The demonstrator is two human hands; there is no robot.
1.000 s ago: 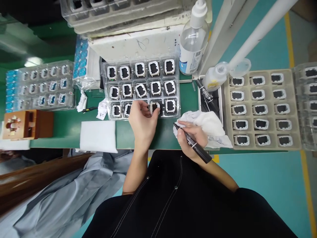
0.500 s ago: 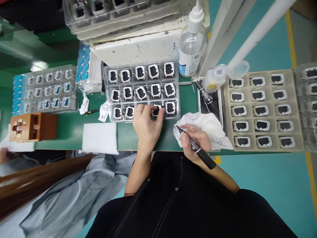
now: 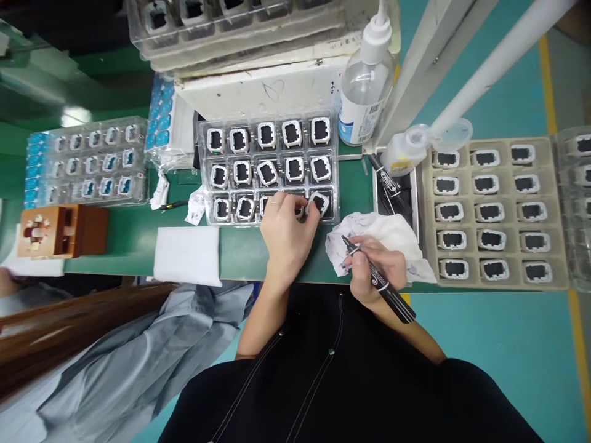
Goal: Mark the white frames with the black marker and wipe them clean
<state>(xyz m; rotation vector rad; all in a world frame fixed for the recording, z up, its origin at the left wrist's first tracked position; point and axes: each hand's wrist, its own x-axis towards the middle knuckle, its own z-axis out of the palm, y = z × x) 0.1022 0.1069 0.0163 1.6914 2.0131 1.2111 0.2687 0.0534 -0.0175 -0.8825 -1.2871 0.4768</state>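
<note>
My left hand [image 3: 287, 231] is over the front row of a clear plastic tray [image 3: 336, 154]. Its thumb and finger close on the edge of a silver, rounded-square watch case [image 3: 318, 204] with a dark middle, in the front right pocket. That case sits tilted, while rows of similar cases fill the other pockets; my fingers partly cover those beside it. Held in my right hand [image 3: 376, 271] is a black marker pen [image 3: 388, 292], uncapped, its tip pointing up and left. Behind this hand a crumpled white cloth [image 3: 392, 234] lies on the green table.
To the right stands a beige tray [image 3: 468, 212] of similar cases. A pump bottle [image 3: 364, 92] and a smaller white bottle [image 3: 406, 151] stand at the back, near a slanted white pole [image 3: 498, 67]. Left are a folded white cloth [image 3: 187, 255] and a brown block [image 3: 87, 231]. A grey-clothed person sits left.
My left hand has moved right, from the neighbouring case to the front right one, which has turned and tilted. My right hand still holds the marker; the view has shifted slightly.
</note>
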